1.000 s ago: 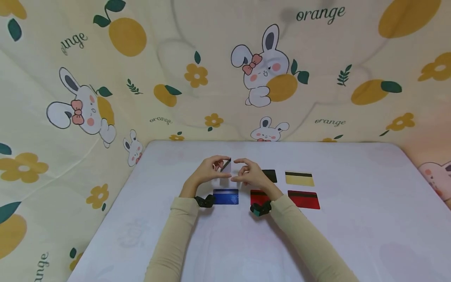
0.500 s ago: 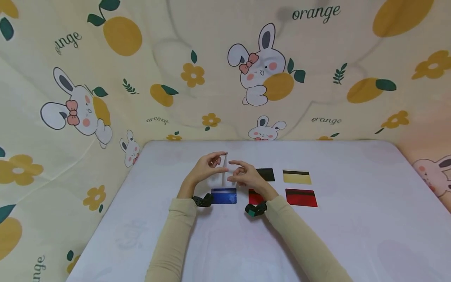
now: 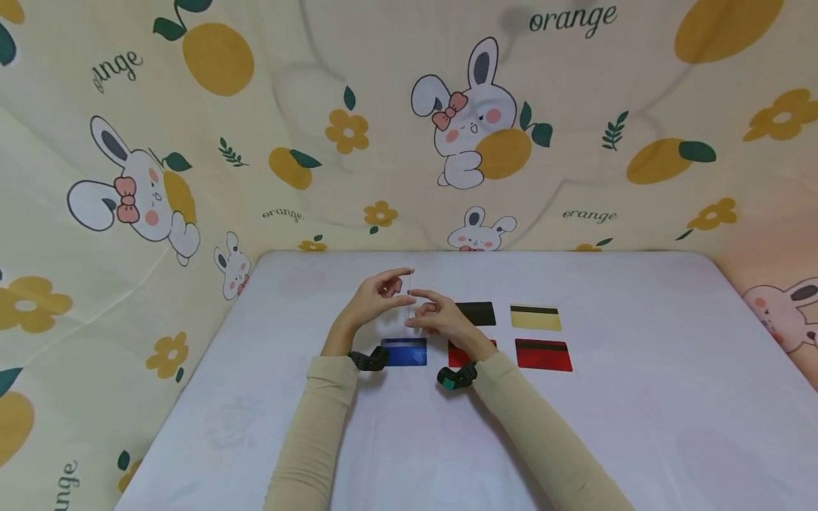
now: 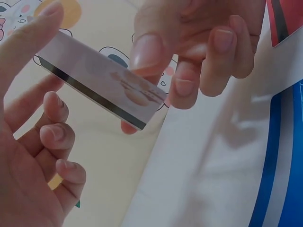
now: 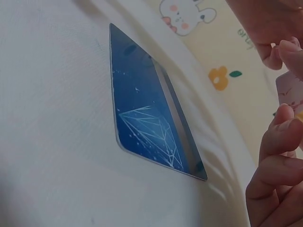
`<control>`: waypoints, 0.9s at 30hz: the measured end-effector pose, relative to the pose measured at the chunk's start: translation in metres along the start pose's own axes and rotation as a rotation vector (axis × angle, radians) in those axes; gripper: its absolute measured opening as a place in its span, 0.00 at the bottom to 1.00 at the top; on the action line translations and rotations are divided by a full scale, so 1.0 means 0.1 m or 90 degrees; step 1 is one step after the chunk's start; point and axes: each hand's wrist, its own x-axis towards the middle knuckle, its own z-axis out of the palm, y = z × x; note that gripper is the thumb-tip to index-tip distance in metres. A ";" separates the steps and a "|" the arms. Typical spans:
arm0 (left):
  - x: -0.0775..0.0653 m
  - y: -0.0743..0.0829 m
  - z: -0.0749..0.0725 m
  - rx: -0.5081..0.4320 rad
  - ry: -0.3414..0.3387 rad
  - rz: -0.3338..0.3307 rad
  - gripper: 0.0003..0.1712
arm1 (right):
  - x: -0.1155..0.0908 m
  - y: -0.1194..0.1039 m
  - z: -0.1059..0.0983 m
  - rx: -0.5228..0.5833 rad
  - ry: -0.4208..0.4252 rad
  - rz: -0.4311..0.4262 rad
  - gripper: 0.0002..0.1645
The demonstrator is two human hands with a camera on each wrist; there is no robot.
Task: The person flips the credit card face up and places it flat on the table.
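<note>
The left hand (image 3: 377,298) and right hand (image 3: 441,314) share one thin, stiff, pale card (image 4: 102,78), upright and edge-on to the head camera; the left fingers pinch one end, the right fingers the other. A dark stripe runs along its long edge, beside a blurred brownish print. Nearer the body than the fingers, a glossy blue card (image 3: 404,353) with rounded corners and a faceted, white-lined diamond lies flat on the smooth white bench (image 3: 396,447). Right of the right fingers lie a black card (image 3: 479,313), partly hidden, then a gold card (image 3: 535,320) and a shiny red card (image 3: 543,355).
</note>
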 end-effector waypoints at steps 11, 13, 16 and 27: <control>0.04 -0.08 0.02 -0.009 0.011 0.001 0.31 | -0.03 -0.02 0.00 0.005 0.025 -0.003 0.36; 0.05 -0.10 0.02 -0.009 0.011 0.001 0.31 | -0.03 -0.02 -0.01 0.001 0.033 -0.005 0.35; 0.05 -0.09 0.00 -0.008 0.010 0.004 0.31 | -0.03 -0.01 -0.01 -0.004 0.040 -0.008 0.34; 0.05 0.06 -0.10 0.029 0.000 0.026 0.32 | -0.03 -0.04 -0.07 -0.027 0.053 0.019 0.34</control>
